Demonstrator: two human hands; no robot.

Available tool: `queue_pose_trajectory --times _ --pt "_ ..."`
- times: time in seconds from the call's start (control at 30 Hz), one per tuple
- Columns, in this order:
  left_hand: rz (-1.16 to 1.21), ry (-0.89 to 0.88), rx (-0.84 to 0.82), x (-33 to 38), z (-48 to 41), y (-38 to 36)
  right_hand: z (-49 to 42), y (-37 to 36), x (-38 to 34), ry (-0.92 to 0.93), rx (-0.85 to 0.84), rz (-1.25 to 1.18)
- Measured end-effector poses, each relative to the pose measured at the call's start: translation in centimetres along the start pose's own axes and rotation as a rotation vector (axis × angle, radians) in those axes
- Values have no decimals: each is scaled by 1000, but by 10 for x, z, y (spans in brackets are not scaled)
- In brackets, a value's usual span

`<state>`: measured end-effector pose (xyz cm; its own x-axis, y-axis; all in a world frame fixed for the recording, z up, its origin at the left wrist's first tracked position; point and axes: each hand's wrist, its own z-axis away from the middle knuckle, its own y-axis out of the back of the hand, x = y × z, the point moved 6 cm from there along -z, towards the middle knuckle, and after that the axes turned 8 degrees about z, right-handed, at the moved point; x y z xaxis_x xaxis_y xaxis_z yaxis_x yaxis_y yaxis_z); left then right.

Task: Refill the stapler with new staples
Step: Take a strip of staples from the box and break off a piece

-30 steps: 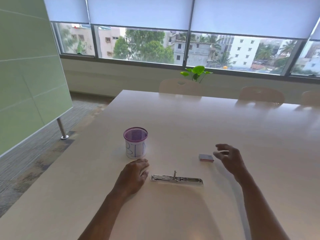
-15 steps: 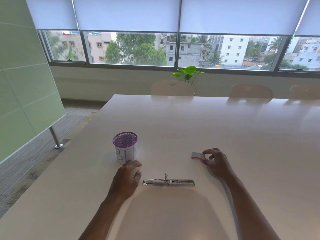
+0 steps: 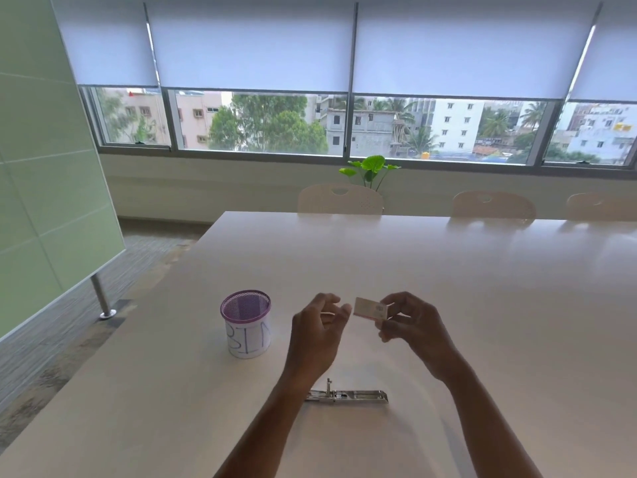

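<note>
Metal stapler [image 3: 348,396] below hands | right hand [image 3: 412,327] pinches staple box [image 3: 369,308] | left hand [image 3: 319,334] spread

**Colours on the Table**

The table [image 3: 448,305] is a pale creamy white and shiny. The cup [image 3: 246,324] has a purple mesh top with tiny holes, and a white paper wrap with blue letters on it. The stapler [image 3: 348,396] is shiny silver. The small box [image 3: 369,308] is white with a thin pink edge and a little dark mark. The plant [image 3: 370,167] has bright green leaves. The chairs [image 3: 340,199] are cream. The board [image 3: 44,167] is soft green. The blinds [image 3: 251,46] are pale blue-white.
</note>
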<state>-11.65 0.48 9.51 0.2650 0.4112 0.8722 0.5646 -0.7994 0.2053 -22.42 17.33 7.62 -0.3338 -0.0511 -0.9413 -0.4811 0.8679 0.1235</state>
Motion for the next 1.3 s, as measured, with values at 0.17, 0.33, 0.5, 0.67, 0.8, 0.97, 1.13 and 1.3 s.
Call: queue_pose_trajectory --times 0.17,0.33,0.5,0.67,0.8,0.97,1.13,1.3 --pt "293 110 27 -9 -4 -1 -1 -28 -21 20 -94 -3" --pt "506 205 135 -16 -6 7 -3 -36 -29 58 -72 -63" --pt "583 219 180 -15 -6 8 -3 -37 -23 25 2 -170" --pt "618 227 232 -16 -3 8 -2 -39 -20 -21 -16 -246" --pt "615 227 258 -19 -3 8 -2 -38 -19 -43 -19 -280" --pt "600 239 278 -23 -1 7 -2 -38 -16 -67 -13 -254" --pt "617 266 283 -26 0 7 -2 -34 -16 -72 -10 -204" --pt "607 271 276 -24 0 7 -2 -29 -15 -73 44 -116"
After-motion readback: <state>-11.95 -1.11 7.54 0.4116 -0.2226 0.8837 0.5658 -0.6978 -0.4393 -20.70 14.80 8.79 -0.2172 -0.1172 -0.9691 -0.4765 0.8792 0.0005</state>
